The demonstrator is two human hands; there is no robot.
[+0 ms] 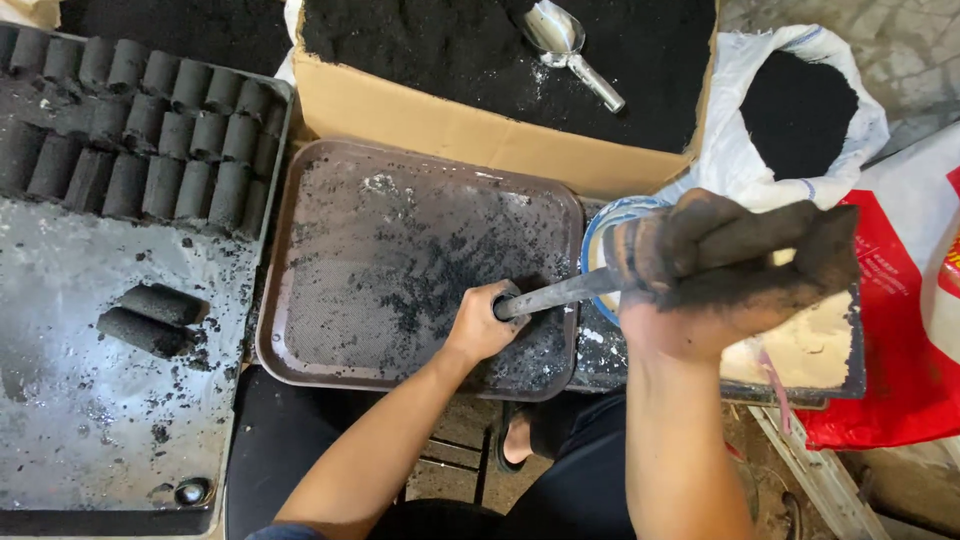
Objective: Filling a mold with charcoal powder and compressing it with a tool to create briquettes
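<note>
Two fists work here: your left hand (487, 322) clamps the metal tube (560, 292) over the brown tray (330, 250); your right hand (690, 270) grips its rod (770, 230). A tilt could scatter black powder (440, 290).

Two hands are in view: the left (487, 325) and the right (700, 262), both closed around one metal rod (560, 293). There are two trays, one brown (330, 345) and one grey (100, 400). On the grey tray lie two loose black cylinders (150, 318), and behind them stand three stacked rows (140, 120) of roughly two dozen more; the exact count is unclear. One cardboard box (420, 120) holds black powder and one metal scoop (565, 45). One white sack (800, 110) and one red bag (900, 330) sit at right.
</note>
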